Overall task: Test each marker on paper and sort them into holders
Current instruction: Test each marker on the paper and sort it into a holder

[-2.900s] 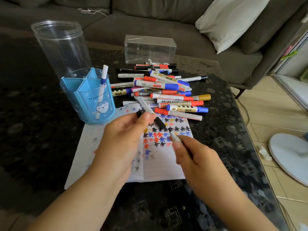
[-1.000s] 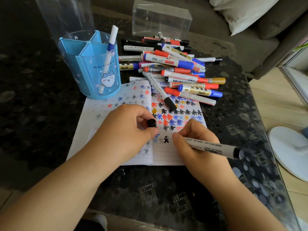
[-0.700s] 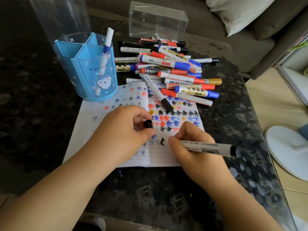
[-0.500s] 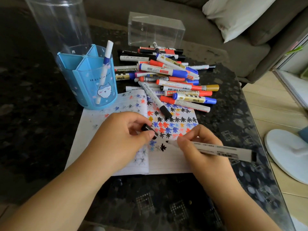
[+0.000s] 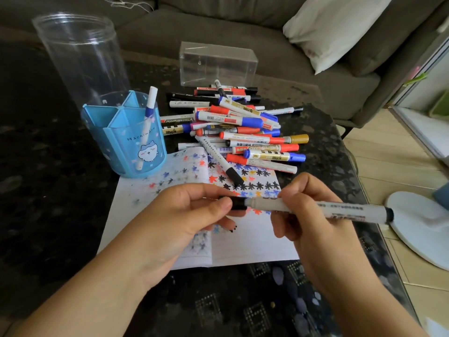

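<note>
White-barrelled marker [image 5: 315,208] lies level above the star-dotted paper [image 5: 243,242], pinched in the right hand [image 5: 313,224], its black cap [image 5: 237,203] pinched by the left hand [image 5: 179,222], near the marker pile [image 5: 240,127] and blue holder [image 5: 126,139] on the bench [image 5: 48,190].

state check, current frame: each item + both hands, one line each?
left hand: pinches black cap
right hand: grips marker barrel
black cap: at the marker's tip end
held marker: roughly level, above paper
paper: flat, star marks on it
blue holder: upright, one marker inside
clear cylinder: upright
clear box: beyond the pile
marker pile: loose heap, capped
</note>
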